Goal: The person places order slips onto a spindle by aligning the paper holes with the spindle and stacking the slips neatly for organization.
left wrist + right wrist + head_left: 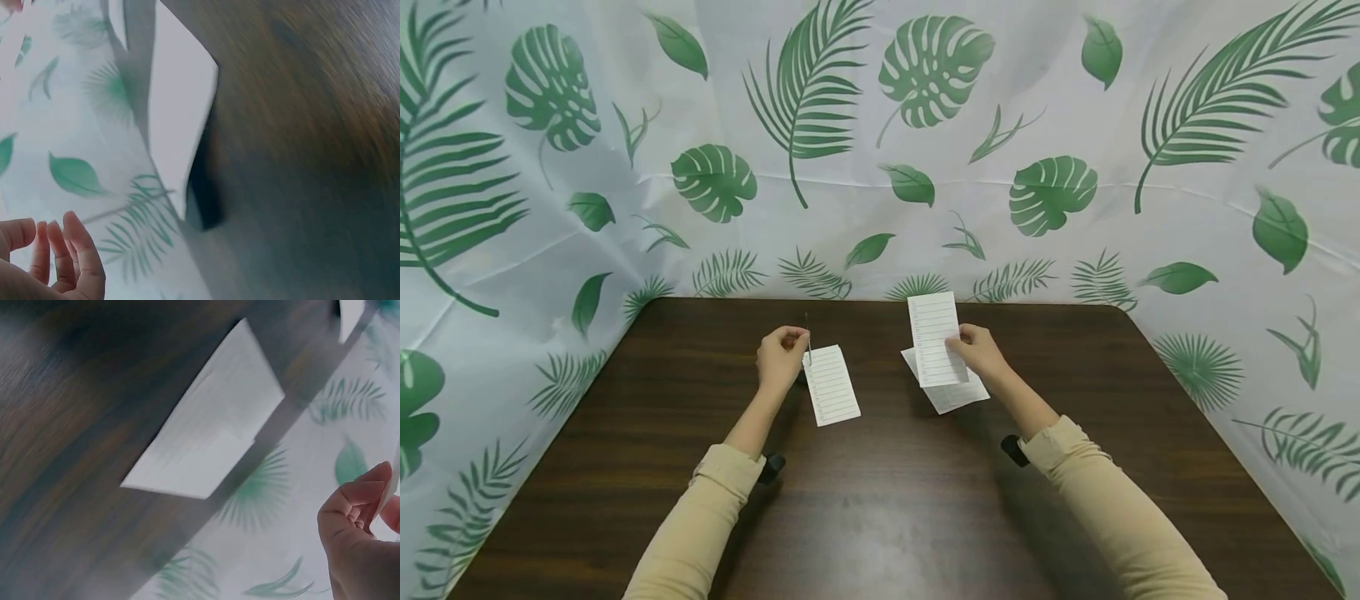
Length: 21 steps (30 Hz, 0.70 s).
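My left hand (781,357) pinches a thin, dark, upright rod (809,354) between thumb and fingertips. In the left wrist view this rod (134,203) runs from the fingers to the end of a white card. That ruled card (832,387) lies tilted over a black object (204,197), most of which it hides. On the right, my right hand (981,350) grips a ruled white card (936,337) by its right edge, thumb on its face. Below it lie several loose white cards (951,398), overlapping askew; the right wrist view shows these cards (206,419) fanned slightly.
The dark wooden table (880,483) ends at a back edge just beyond the cards. A white curtain (850,225) with green leaves hangs behind and at both sides. Black wrist devices (1013,451) sit under both forearms.
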Available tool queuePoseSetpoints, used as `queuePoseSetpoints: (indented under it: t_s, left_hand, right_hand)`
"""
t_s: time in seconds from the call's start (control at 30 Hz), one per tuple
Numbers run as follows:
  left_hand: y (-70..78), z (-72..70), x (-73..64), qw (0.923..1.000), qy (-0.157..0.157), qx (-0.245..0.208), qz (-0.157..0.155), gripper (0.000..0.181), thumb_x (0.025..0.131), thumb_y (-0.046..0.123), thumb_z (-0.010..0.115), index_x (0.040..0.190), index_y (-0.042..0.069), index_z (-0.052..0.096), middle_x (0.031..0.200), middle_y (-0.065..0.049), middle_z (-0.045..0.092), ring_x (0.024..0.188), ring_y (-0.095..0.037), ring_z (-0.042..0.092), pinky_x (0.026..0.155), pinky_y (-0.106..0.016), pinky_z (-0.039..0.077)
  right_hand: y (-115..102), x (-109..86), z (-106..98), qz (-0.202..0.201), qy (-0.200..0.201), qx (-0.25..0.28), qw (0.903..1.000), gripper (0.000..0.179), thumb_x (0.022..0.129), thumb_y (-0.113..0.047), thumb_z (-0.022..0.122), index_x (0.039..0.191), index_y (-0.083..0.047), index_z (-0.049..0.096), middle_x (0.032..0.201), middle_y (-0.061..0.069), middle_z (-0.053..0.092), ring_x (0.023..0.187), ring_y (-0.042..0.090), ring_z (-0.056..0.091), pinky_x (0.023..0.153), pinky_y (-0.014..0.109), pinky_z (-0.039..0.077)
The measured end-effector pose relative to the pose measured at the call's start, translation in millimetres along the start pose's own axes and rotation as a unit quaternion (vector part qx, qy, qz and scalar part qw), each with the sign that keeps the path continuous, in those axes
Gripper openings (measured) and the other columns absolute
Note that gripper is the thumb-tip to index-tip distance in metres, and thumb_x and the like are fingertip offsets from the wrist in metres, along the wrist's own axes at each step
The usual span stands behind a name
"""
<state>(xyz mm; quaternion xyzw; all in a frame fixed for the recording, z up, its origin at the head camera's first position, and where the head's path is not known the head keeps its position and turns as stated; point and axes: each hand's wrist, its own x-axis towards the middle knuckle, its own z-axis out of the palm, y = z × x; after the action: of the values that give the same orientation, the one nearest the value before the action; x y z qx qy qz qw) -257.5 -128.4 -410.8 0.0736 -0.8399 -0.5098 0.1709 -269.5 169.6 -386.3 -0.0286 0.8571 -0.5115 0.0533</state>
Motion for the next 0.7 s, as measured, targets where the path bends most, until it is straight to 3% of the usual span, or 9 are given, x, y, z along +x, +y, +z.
queuePoseSetpoints:
  t_s: [0.1,0.27,0.37,0.5,0.7]
  left_hand:
    - [7.8,2.3,-4.5,0.9993,0.001,0.010,0.035,0.017,0.090,0.016,0.062,0.093,0.002,0.070,0.073,-0.010,0.062,0.061,-0.013,0.050,0.057,-0.024,0.038]
    - [19.9,9.1,-9.4,0.9976,-0.019,0.006,0.066,0.016,0.090,0.016,0.062,0.092,0.003,0.070,0.074,-0.009,0.061,0.062,-0.012,0.049,0.056,-0.023,0.037]
    - [27.4,13.2,-11.5,0.9969,-0.036,-0.004,0.070,0.016,0.090,0.018,0.062,0.093,0.004,0.070,0.076,-0.010,0.063,0.064,-0.013,0.052,0.053,-0.020,0.038]
    - [36.1,17.8,-14.0,0.9940,-0.070,-0.044,0.071,0.017,0.091,0.017,0.062,0.095,0.002,0.069,0.081,-0.015,0.066,0.065,-0.018,0.059,0.051,-0.019,0.047]
    - [44.5,21.1,-16.1,0.9837,-0.121,-0.120,0.057,0.020,0.092,0.015,0.061,0.098,-0.003,0.067,0.079,-0.015,0.065,0.060,-0.009,0.056,0.052,-0.026,0.056]
  right_hand:
    - [-7,-2.1,7,0.015,-0.016,0.025,0.9994,0.034,0.098,-0.009,0.044,0.122,0.014,0.049,0.111,0.030,0.060,0.077,0.013,0.059,0.066,0.022,0.049]
    - [-17,-5.2,19,0.025,-0.034,0.051,0.9978,0.034,0.098,-0.011,0.044,0.123,0.010,0.050,0.113,0.028,0.061,0.076,0.012,0.060,0.066,0.022,0.050]
    - [-21,-7.1,26,0.016,-0.048,0.061,0.9969,0.034,0.098,-0.012,0.044,0.124,0.010,0.050,0.115,0.027,0.060,0.078,0.012,0.061,0.068,0.023,0.051]
    - [-27,-10.0,33,0.006,-0.062,0.078,0.9950,0.033,0.098,-0.012,0.045,0.125,0.008,0.050,0.117,0.026,0.060,0.079,0.011,0.062,0.070,0.025,0.052]
    - [-34,-11.8,45,-0.003,-0.079,0.098,0.9921,0.033,0.098,-0.010,0.045,0.125,0.008,0.050,0.115,0.026,0.061,0.078,0.009,0.062,0.071,0.025,0.053]
